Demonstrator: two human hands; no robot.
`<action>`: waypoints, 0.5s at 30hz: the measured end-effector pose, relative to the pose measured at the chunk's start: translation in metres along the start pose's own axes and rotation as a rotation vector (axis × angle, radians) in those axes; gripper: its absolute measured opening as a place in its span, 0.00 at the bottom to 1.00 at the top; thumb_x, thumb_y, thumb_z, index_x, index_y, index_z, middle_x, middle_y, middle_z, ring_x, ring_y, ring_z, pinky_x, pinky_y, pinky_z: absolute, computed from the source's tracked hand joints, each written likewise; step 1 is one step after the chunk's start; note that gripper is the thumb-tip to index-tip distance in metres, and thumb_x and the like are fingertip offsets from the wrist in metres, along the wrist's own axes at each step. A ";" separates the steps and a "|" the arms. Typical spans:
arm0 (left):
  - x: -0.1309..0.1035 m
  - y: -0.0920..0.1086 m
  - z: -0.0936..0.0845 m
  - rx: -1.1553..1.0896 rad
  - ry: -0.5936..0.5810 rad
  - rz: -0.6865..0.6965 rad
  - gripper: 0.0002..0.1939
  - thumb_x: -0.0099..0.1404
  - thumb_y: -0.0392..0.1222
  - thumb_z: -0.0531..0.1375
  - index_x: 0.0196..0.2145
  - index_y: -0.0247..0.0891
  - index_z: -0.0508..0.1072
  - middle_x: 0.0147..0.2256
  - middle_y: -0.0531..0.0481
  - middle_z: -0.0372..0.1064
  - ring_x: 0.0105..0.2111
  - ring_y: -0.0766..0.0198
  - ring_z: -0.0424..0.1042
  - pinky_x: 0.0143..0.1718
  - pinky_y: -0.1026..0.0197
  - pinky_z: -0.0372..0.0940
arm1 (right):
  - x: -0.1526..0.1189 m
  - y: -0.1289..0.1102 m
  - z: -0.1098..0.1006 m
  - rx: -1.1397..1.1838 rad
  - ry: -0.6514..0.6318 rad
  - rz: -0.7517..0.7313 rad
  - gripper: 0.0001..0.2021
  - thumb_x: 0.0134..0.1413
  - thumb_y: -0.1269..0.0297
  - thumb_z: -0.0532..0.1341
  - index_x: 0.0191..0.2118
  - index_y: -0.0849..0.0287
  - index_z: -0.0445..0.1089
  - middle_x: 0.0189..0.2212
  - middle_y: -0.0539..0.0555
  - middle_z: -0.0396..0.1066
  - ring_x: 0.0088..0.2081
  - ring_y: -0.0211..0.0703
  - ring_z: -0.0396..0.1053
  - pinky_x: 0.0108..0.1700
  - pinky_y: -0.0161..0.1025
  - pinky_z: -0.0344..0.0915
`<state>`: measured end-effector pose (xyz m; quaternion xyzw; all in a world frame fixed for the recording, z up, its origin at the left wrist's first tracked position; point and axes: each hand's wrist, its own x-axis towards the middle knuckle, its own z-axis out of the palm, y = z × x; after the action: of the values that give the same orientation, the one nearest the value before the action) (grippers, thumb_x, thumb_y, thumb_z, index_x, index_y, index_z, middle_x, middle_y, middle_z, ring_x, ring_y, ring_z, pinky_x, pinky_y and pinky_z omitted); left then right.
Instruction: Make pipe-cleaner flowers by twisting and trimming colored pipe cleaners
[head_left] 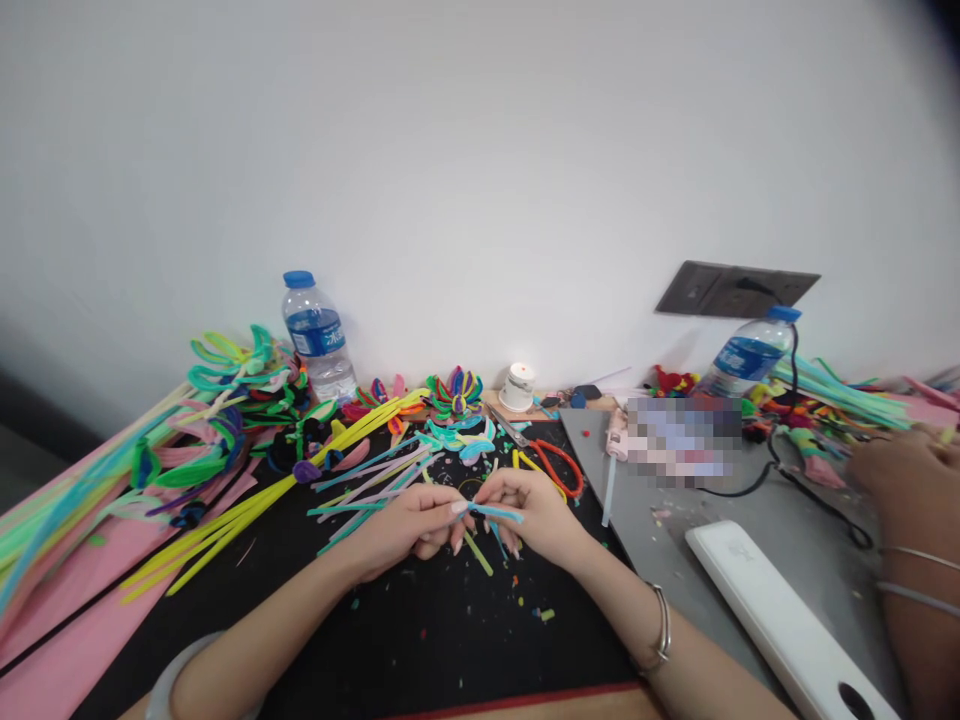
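Both of my hands meet over the black mat (360, 640). Between the thumb and fingers of my left hand (409, 525) is one end of a light blue pipe cleaner (495, 513). My right hand (536, 510) pinches the same pipe cleaner, and its short end sticks out to the right across the fingers. Just beyond my hands lie loose lilac and teal pipe cleaners (360, 495). A pair of scissors with red and yellow handles (556, 468) rests past my right hand. Several pipe-cleaner flowers (456, 392) sit behind.
Yellow pipe cleaners (225, 525) and pink paper (105, 600) lie at left. Water bottles (319, 335) stand by the wall, near an upturned paper cup (517, 388). On the right are a glue gun (616, 440), a white elongated device (780, 620) and another person's hand (900, 480).
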<state>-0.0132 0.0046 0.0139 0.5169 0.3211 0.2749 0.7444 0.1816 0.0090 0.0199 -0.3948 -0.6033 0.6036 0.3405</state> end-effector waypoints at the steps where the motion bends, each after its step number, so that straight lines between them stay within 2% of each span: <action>1: 0.000 0.000 0.000 -0.016 -0.005 0.000 0.15 0.62 0.49 0.58 0.30 0.31 0.71 0.22 0.52 0.66 0.16 0.76 0.45 0.17 0.68 0.39 | 0.001 0.000 -0.001 0.004 0.004 0.008 0.11 0.45 0.60 0.64 0.30 0.61 0.66 0.16 0.44 0.65 0.12 0.29 0.59 0.13 0.27 0.56; 10: -0.002 -0.001 -0.003 0.082 -0.096 -0.036 0.16 0.62 0.50 0.57 0.27 0.32 0.69 0.19 0.54 0.65 0.14 0.76 0.48 0.16 0.68 0.41 | -0.001 0.005 0.001 -0.043 -0.090 0.048 0.08 0.46 0.61 0.62 0.27 0.60 0.64 0.10 0.41 0.60 0.10 0.31 0.58 0.12 0.27 0.55; 15: -0.002 -0.003 -0.005 0.081 -0.111 -0.058 0.16 0.61 0.50 0.58 0.27 0.32 0.70 0.18 0.54 0.65 0.13 0.76 0.49 0.15 0.68 0.41 | -0.004 0.007 0.004 -0.181 -0.154 -0.007 0.07 0.51 0.63 0.58 0.26 0.59 0.63 0.10 0.41 0.58 0.11 0.31 0.57 0.14 0.27 0.52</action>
<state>-0.0178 0.0052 0.0105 0.5514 0.3050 0.2108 0.7473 0.1804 0.0031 0.0135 -0.3743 -0.6809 0.5742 0.2581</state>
